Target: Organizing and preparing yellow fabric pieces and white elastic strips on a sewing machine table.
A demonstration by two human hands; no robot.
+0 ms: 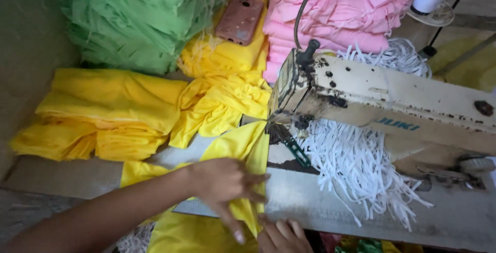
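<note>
Left arm bare to elbow, no sleeve, no watch/rings seen, left hand point(225, 180) w/ pale longish nails, right hand point(283, 237) bare, only fingers in view

A yellow cloth point(235, 147), soft and creased, lies spread on the desk point(330, 201) with one folded edge running straight up to the sewing machine's point(392, 108) needle; its near end hangs over the desk's front edge.

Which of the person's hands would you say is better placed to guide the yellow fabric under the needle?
Probably the left hand: it lies flat on the yellow fabric just before the sewing machine. The right hand sits at the near edge, mostly out of view.
</note>
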